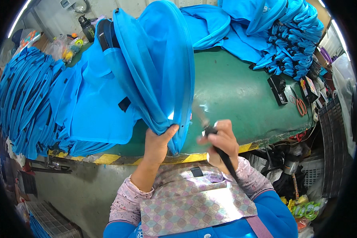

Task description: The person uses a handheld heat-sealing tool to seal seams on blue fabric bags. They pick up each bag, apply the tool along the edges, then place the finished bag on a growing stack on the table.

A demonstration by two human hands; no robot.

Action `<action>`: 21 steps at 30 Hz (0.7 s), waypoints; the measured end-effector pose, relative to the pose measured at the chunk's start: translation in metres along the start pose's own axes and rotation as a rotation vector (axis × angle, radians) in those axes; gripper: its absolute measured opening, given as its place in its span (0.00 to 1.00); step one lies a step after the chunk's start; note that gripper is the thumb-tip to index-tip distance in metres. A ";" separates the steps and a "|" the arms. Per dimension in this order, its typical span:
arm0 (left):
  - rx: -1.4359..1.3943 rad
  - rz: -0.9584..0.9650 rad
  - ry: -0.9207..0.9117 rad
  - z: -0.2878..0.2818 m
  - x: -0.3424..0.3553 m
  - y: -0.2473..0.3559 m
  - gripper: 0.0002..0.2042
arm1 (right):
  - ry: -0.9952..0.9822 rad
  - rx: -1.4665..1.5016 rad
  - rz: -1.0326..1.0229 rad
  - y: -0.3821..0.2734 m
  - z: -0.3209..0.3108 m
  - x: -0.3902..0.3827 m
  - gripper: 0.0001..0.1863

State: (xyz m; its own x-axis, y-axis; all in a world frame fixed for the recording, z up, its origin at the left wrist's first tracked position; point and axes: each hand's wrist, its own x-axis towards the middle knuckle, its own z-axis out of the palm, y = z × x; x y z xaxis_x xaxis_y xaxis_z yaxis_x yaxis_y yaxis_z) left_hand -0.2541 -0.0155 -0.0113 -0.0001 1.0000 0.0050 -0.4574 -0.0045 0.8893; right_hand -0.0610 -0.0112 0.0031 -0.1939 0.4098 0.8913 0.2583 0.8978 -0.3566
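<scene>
Blue hood [158, 67]: Because its arched rim stands nearly upright, the piece opens like a shell above the near part of the counter [234, 91], its narrow end pointing down at the worker.
Left grip [158, 141]: Clasped round the hood's lower end, thumb laid across the cloth; I'd judge it pinches there to steady a springy shape.
Right grip [223, 144]: Clenched on a dark-handled tool [211, 131], just beside the hood. The tool's pale tip is blurred, so I can't tell whether it touches the cloth. A black strap or cord [227, 160] trails below.
Flat panel [91, 111]: Smooth blue cloth spread left of the hood, bearing a small black patch [124, 104]; probably left flat to keep creases out.
Heaps: Thin, rippled layers pile at the left [23, 103], tighter folded bundles at the far right [293, 43], seemingly parked aside so the middle serves as working room.
Counter top: Glossy, scuffed green sheet, its front edge banded by worn yellow-and-black tape [186, 158].
Right end: A boxy black device [278, 90] and orange loops [300, 106] lie within reach, perhaps for convenience.
Worker's apron [194, 206]: Patterned, softly sheened fabric over blue clothing.
</scene>
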 end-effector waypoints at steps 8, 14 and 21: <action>-0.255 0.237 0.282 -0.015 -0.020 -0.018 0.21 | 0.054 -0.131 -0.042 0.055 0.055 0.028 0.29; -0.245 0.314 0.362 -0.023 -0.025 -0.012 0.23 | 0.187 -0.191 0.079 0.074 0.049 0.010 0.27; -0.521 0.210 0.413 -0.041 -0.021 -0.011 0.30 | 0.152 -0.326 0.075 0.066 0.044 0.010 0.34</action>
State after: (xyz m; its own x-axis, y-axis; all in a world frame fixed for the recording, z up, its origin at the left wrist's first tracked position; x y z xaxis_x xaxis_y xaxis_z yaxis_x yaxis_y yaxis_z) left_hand -0.2859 -0.0359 -0.0400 -0.4261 0.8975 -0.1134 -0.7777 -0.2993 0.5528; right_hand -0.0875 0.0597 -0.0238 -0.0260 0.4222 0.9061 0.5593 0.7574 -0.3369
